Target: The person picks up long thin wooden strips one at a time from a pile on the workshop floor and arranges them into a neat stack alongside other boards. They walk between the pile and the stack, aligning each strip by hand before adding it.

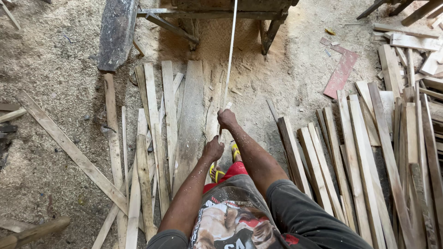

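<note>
A long, thin pale wooden strip (229, 55) runs from my hands straight away toward the wooden machine frame (217, 11) at the top. My right hand (226, 119) grips the strip farther forward. Just behind it, my left hand (213, 148) is closed around the strip's near end. Both arms are dusted with sawdust. Below my hands I see my yellow sandals (216, 173) and red shorts.
Sawdust covers the ground. Loose wooden slats (168, 129) lie to the left of my arms, a dense pile of slats (369, 152) to the right. A dark plank (116, 32) leans at top left, and a reddish board (341, 74) lies at right.
</note>
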